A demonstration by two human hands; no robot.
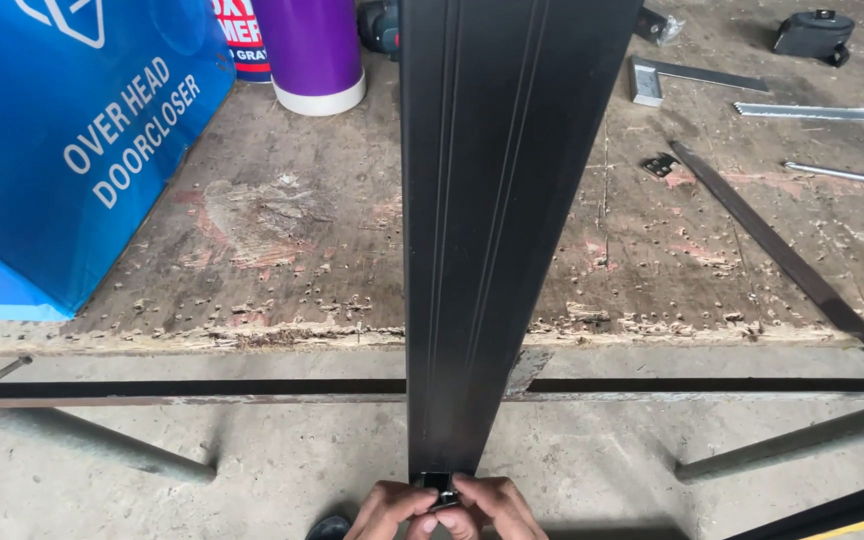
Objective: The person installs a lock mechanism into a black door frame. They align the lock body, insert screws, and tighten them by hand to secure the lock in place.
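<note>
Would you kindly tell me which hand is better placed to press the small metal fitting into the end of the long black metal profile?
Probably the right hand: its fingers overlap the small metal fitting; the left hand only steadies beside it.

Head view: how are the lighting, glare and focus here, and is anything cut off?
Head view: soft, even daylight, only faint shadows under the workbench; a dull sheen runs along the black metal profile, no harsh glare; the bench top is sharp; both hands, left hand and right hand, are cropped by the bottom edge.
</note>
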